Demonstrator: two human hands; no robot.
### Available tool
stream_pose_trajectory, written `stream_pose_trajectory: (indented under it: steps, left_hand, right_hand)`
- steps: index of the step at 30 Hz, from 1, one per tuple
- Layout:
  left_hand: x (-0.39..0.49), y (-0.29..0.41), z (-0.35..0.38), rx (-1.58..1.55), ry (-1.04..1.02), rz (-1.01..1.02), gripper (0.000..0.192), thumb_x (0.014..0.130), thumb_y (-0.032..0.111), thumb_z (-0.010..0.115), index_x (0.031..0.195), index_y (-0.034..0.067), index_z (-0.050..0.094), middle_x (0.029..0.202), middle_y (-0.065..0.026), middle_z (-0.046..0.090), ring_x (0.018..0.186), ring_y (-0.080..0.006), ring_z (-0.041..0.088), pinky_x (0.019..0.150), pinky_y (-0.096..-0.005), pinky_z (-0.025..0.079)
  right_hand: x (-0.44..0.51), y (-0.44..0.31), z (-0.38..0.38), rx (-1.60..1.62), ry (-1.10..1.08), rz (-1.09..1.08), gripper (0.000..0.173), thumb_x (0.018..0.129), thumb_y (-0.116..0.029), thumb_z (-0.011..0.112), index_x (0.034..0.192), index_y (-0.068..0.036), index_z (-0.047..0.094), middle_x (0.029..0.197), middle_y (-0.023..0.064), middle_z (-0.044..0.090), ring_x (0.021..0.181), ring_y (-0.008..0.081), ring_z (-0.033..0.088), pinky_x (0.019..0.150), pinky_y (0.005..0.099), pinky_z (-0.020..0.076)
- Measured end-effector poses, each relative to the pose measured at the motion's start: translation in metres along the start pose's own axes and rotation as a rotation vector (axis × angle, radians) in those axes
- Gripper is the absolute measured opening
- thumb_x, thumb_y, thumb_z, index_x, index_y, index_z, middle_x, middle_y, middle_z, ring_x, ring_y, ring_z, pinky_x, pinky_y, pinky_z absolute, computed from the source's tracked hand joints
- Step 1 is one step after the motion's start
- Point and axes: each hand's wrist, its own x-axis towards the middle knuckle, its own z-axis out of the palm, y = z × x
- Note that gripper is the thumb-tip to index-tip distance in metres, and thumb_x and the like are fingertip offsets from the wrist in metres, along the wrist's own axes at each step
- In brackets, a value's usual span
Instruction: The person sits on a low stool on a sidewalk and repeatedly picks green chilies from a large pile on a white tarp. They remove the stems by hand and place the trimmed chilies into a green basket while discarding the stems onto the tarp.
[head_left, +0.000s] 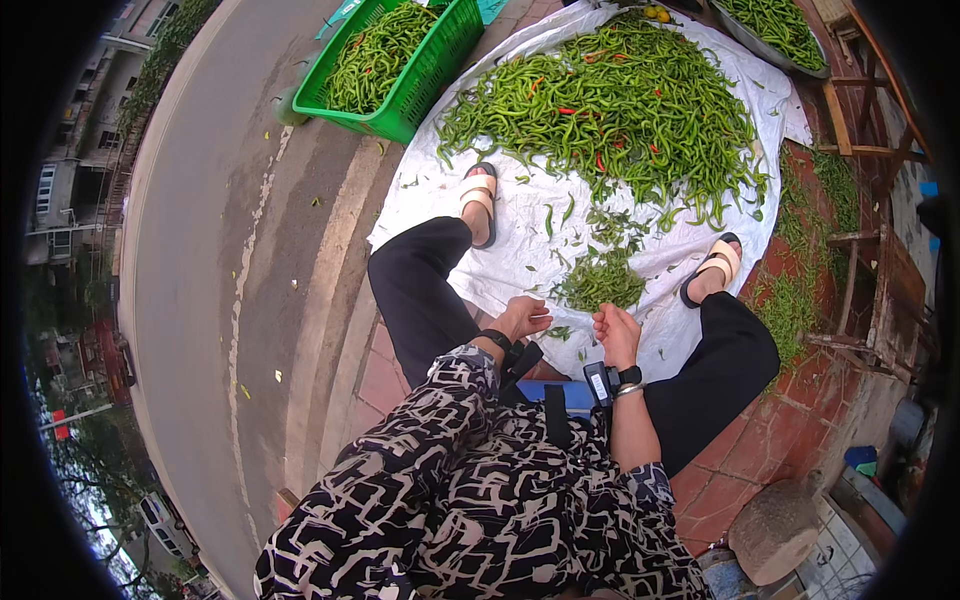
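My left hand (527, 317) hovers low over the near edge of a white woven sheet (517, 259), fingers bent and thumb close to them. To its right, my right hand (618, 331) has its fingers curled in towards the thumb. Anything small pinched in either hand is too fine to make out. Just beyond both hands lies a small heap of green stems and leaves (602, 280). Farther off on the sheet spreads a large pile of green chili peppers (607, 112), with a few red ones among them.
A green plastic crate (420, 94) of peppers stands at the upper left, beside the road (217, 187). A metal basin (814, 70) holds more peppers. Wooden stools (851, 236) and scattered green trimmings (787, 304) lie right, on red tiles. Sandaled feet rest on the sheet.
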Motion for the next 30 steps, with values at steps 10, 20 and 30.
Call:
stream_pose_trajectory:
  steps: [10,20,30]
  left_hand:
    - [0.040,0.038,0.013,0.374,0.129,0.134,0.024,0.080,0.005,0.055,0.103,0.001,0.051,0.086,-0.0126,0.058,0.069,-0.0256,0.060,0.061,-0.0362,0.051]
    - [0.162,0.131,0.055,0.912,0.577,0.599,0.023,0.076,0.010,0.059,0.096,-0.001,0.059,0.081,-0.0106,0.062,0.062,-0.0169,0.059,0.052,-0.0286,0.048]
    - [0.199,0.145,0.085,1.144,0.736,0.663,0.019,0.065,0.010,0.055,0.080,-0.002,0.057,0.079,-0.0221,0.060,0.079,-0.0371,0.058,0.072,-0.0407,0.045]
  right_hand:
    - [0.012,-0.021,0.002,0.099,-0.003,0.061,0.026,0.090,-0.022,0.050,0.100,0.001,0.055,0.078,0.0050,0.058,0.063,0.0080,0.051,0.055,0.0188,0.0402]
    - [0.041,-0.038,0.000,0.105,0.101,0.144,0.025,0.090,-0.018,0.049,0.100,0.004,0.057,0.080,0.0049,0.058,0.066,0.0076,0.049,0.059,0.0196,0.0397]
    - [0.067,-0.044,-0.006,0.076,0.201,0.228,0.023,0.090,-0.015,0.049,0.103,0.003,0.056,0.080,0.0037,0.059,0.067,0.0071,0.050,0.060,0.0191,0.0404]
